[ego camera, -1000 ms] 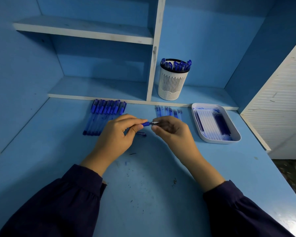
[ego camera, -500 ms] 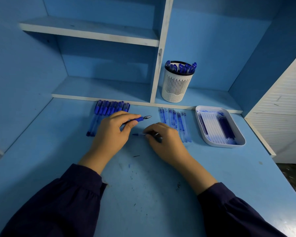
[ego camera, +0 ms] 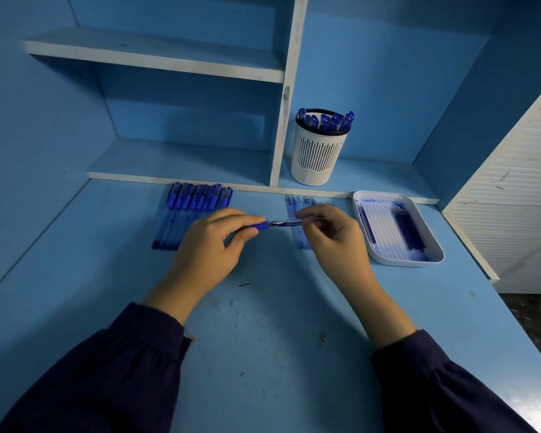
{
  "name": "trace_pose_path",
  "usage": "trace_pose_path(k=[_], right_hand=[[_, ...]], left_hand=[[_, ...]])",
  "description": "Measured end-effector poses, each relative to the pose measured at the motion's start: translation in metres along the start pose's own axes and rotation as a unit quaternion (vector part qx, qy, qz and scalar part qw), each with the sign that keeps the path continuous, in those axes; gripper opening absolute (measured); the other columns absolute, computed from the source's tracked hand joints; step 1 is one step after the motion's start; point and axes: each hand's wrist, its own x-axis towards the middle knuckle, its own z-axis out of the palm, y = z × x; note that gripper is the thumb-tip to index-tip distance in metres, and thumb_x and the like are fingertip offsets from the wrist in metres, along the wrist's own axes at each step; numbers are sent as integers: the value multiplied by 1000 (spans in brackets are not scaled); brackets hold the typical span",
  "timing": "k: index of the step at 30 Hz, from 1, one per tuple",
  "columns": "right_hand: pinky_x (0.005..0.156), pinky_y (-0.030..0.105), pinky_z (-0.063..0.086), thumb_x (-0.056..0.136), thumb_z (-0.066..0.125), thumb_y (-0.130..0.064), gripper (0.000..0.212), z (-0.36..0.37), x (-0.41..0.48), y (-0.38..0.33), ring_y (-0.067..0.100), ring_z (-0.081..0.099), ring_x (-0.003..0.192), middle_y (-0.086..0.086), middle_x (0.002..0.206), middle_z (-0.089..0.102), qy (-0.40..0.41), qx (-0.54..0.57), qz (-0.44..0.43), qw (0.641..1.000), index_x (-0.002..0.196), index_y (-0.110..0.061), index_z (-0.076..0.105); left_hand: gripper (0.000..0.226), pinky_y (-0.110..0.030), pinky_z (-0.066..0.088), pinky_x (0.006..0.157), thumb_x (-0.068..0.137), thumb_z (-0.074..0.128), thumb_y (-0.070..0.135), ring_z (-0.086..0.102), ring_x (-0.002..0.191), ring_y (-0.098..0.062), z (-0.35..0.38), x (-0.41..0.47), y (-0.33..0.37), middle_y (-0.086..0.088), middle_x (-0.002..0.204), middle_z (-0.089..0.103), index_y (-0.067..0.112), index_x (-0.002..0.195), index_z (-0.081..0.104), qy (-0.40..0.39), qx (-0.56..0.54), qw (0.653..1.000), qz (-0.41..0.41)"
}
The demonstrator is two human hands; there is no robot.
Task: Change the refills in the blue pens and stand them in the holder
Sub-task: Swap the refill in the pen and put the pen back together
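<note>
My left hand (ego camera: 210, 248) grips a blue pen (ego camera: 261, 225) by its barrel, tip pointing right. At that tip my right hand (ego camera: 331, 235) pinches a small pen part (ego camera: 289, 223), likely the cap; what it is exactly is too small to tell. A row of several capped blue pens (ego camera: 191, 214) lies on the desk behind my left hand. Several loose refills (ego camera: 300, 207) lie behind my right hand. The white slotted holder (ego camera: 317, 154) stands on the low shelf with several blue pens (ego camera: 325, 120) upright in it.
A white tray (ego camera: 431, 257) with refills in it sits to the right of my right hand. A shelf unit with a white upright divider (ego camera: 283, 104) rises behind the desk. A white slatted panel (ego camera: 512, 189) stands at the right edge.
My right hand lifted off the desk, where it had reached down for a small part, and came back up to the pen's tip. My left hand kept its hold on the pen.
</note>
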Motion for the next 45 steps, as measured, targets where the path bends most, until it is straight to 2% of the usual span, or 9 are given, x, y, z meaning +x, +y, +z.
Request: trace_pose_path(k=[4, 10, 14, 18, 24, 29, 35, 40, 45], right_hand=[[63, 14, 40, 87, 54, 3, 26, -1, 1, 0, 1, 52, 59, 0, 79, 61, -3, -4, -16, 1000, 87, -18, 70], [72, 17, 47, 87, 66, -3, 14, 1, -4, -1, 5, 60, 69, -9, 76, 64, -82, 21, -29, 996, 96, -13, 72], [75, 21, 51, 85, 69, -4, 15, -2, -6, -2, 5, 62, 68, -13, 71, 67, -80, 45, -21, 996, 93, -16, 74], [75, 20, 52, 84, 69, 0, 16, -2, -9, -2, 3, 63, 68, -11, 73, 69, -83, 67, -22, 994, 92, -13, 75], [74, 17, 50, 81, 72, 2, 20, -5, -11, -1, 5, 64, 70, -4, 77, 72, -99, 81, -31, 991, 89, -16, 75], [73, 15, 49, 84, 70, -1, 17, -9, -15, -3, 4, 62, 70, -11, 72, 70, -117, 132, -12, 984, 91, -16, 73], [77, 18, 47, 88, 66, -1, 16, -10, -17, -10, 6, 63, 81, -4, 89, 69, -117, 119, -52, 985, 101, -10, 70], [79, 18, 49, 87, 66, 1, 22, -10, -21, -10, 11, 67, 84, 0, 95, 72, -40, 109, -88, 989, 99, -18, 70], [78, 18, 47, 89, 62, 4, 20, -29, -16, -20, 4, 62, 79, -6, 87, 64, 62, 104, -142, 982, 107, -3, 63]], left_hand=[[22, -25, 54, 83, 91, 68, 13, 65, 92, -5, 0, 0, 0, 7, 100, 70, 14, 112, 73, 0, 6, 1000, 6], [22, -22, 54, 79, 89, 69, 7, 64, 87, -6, 3, -2, 4, 4, 98, 70, 11, 111, 74, 14, 11, 999, 34], [24, -25, 54, 67, 85, 72, -1, 65, 82, -6, 5, -7, 7, 0, 92, 72, 8, 107, 75, 43, -8, 998, 48], [34, -17, 52, 63, 82, 71, -13, 62, 83, 6, 5, -9, 7, -2, 90, 72, 7, 108, 75, 35, -12, 997, 60], [28, -38, 54, 53, 84, 67, -6, 65, 78, -6, 5, -13, 7, -1, 89, 72, 8, 107, 74, 37, -28, 997, 67], [24, -28, 56, 67, 86, 69, -3, 66, 83, -4, 4, -12, 13, 1, 93, 72, 9, 106, 75, 31, -29, 997, 59], [21, -15, 52, 82, 87, 70, 6, 66, 91, -4, 4, -9, 18, 1, 99, 72, 6, 108, 74, 56, -33, 996, 54], [23, -15, 51, 84, 88, 69, 8, 67, 94, -1, 12, -6, 23, 7, 104, 71, 6, 110, 73, 51, -62, 996, 43], [33, -17, 46, 99, 95, 61, 26, 61, 115, -2, 25, 1, 19, 6, 123, 66, 14, 126, 66, 9, -42, 999, 8]])
